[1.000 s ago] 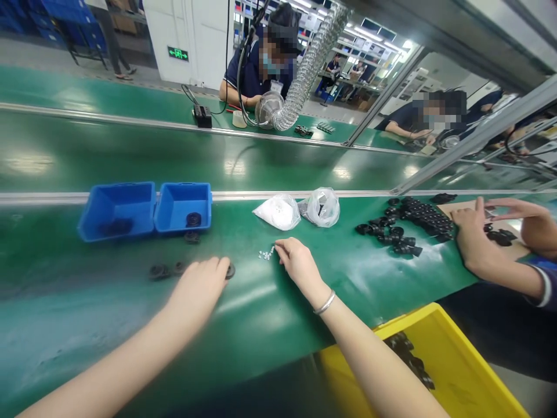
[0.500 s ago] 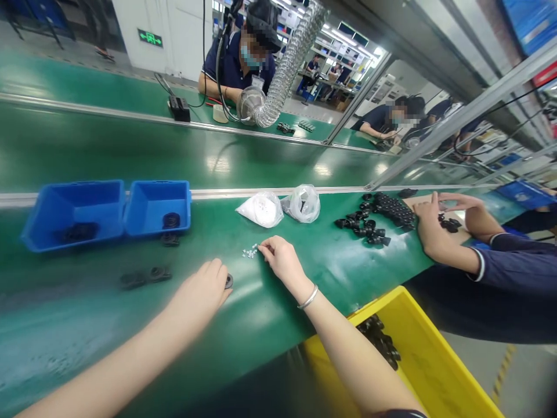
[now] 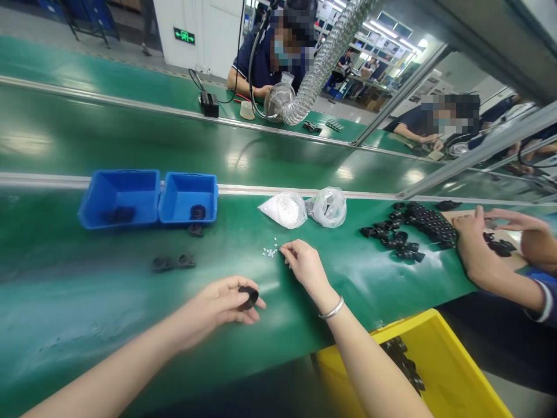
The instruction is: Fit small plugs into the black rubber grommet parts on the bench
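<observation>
Bits of white (image 3: 270, 253) dot the glossy green table (image 3: 230, 247), a co-worker (image 3: 264, 64) beyond

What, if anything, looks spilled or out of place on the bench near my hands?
Nothing looks plainly wrong. The small white pieces lie loose by your right hand, outside any container, perhaps deliberately. One dark part sits in front of the smaller blue bin, looking slightly stray because other dark items lie inside.

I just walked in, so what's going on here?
One person's left hand holds a black part over the green table. The right hand pinches its fingers beside small white pieces; whether it grips one is unclear. Two blue bins sit farther back. At right, a co-worker's hands are near more black parts.
</observation>
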The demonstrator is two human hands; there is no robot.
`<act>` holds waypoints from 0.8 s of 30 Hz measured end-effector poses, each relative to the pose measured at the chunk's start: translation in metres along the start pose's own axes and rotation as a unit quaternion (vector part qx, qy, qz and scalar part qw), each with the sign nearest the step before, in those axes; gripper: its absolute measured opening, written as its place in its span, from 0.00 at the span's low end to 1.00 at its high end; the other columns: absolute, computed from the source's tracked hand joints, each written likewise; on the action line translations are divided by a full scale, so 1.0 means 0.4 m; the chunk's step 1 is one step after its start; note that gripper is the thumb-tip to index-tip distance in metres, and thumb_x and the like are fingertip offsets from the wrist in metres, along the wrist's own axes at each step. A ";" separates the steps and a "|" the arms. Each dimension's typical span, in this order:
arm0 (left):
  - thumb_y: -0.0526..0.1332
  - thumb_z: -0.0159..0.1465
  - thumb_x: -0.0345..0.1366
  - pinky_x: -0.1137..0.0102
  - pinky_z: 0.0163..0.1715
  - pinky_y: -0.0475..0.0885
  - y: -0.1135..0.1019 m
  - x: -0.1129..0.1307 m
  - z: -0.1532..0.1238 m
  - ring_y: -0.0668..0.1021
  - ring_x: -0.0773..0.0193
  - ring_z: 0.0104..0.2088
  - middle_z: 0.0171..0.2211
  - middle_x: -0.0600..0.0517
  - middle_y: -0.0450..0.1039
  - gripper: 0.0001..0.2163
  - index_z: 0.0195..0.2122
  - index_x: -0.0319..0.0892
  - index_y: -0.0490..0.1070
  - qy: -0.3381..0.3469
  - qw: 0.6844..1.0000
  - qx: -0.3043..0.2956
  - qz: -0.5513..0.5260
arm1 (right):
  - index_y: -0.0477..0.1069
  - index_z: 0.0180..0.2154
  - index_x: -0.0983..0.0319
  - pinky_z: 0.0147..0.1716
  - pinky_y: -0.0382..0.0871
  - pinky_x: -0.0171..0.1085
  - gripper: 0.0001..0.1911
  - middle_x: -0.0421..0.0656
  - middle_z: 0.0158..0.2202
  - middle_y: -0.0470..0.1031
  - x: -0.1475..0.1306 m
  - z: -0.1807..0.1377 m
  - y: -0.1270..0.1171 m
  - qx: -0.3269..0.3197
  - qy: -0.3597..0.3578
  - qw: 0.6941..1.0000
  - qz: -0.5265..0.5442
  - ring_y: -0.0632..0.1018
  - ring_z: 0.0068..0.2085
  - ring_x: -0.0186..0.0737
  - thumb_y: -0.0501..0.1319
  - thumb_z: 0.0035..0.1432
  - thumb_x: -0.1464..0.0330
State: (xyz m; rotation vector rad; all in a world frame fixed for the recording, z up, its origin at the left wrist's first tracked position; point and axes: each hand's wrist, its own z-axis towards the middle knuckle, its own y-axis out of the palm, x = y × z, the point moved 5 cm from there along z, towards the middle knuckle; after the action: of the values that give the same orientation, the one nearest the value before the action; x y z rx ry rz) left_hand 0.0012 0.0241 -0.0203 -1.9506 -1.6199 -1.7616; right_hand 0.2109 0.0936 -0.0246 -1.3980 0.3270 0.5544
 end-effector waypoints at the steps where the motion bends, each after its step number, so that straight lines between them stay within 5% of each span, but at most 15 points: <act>1: 0.59 0.63 0.38 0.61 0.46 0.71 -0.003 -0.001 0.001 0.78 0.60 0.40 0.45 0.43 0.73 0.11 0.44 0.39 0.67 0.004 1.000 0.004 -0.003 | 0.70 0.29 0.61 0.29 0.67 0.36 0.09 0.40 0.23 0.71 -0.001 0.002 0.000 0.001 0.001 1.000 -0.002 0.73 0.24 0.37 0.56 0.61 0.69; 7: 0.60 0.63 0.40 0.57 0.49 0.70 -0.018 -0.006 0.004 0.78 0.55 0.45 0.48 0.43 0.69 0.14 0.48 0.40 0.66 0.028 0.998 0.045 0.029 | 0.70 0.29 0.61 0.29 0.67 0.37 0.10 0.41 0.23 0.70 -0.023 0.002 -0.012 0.007 -0.009 1.000 -0.010 0.73 0.26 0.39 0.56 0.62 0.67; 11: 0.64 0.60 0.38 0.58 0.51 0.68 -0.020 -0.011 0.014 0.77 0.54 0.48 0.54 0.43 0.63 0.17 0.49 0.43 0.63 0.062 0.997 0.033 0.028 | 0.70 0.32 0.60 0.34 0.69 0.36 0.08 0.42 0.30 0.73 -0.110 -0.051 -0.010 0.000 -0.076 0.996 0.041 0.74 0.32 0.38 0.55 0.64 0.68; 16: 0.61 0.61 0.35 0.62 0.48 0.70 -0.034 -0.031 0.022 0.76 0.58 0.45 0.44 0.48 0.71 0.17 0.51 0.42 0.63 0.109 0.986 0.052 0.115 | 0.69 0.40 0.60 0.36 0.71 0.36 0.06 0.43 0.34 0.72 -0.225 -0.148 0.049 -0.041 -0.203 0.975 0.082 0.74 0.37 0.37 0.54 0.64 0.73; 24: 0.56 0.61 0.32 0.68 0.35 0.71 -0.050 -0.047 0.014 0.74 0.63 0.33 0.35 0.52 0.70 0.19 0.54 0.45 0.62 0.108 0.953 0.107 0.261 | 0.67 0.47 0.64 0.35 0.73 0.40 0.11 0.49 0.35 0.74 -0.245 -0.189 0.079 0.016 -0.279 0.958 -0.065 0.76 0.37 0.43 0.55 0.63 0.76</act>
State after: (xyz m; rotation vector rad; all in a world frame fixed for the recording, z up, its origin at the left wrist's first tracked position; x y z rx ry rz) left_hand -0.0051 0.0245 -0.0476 -1.7917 -1.0446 -1.4574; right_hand 0.1202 0.0047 -0.0112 -1.1634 -0.2098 0.8010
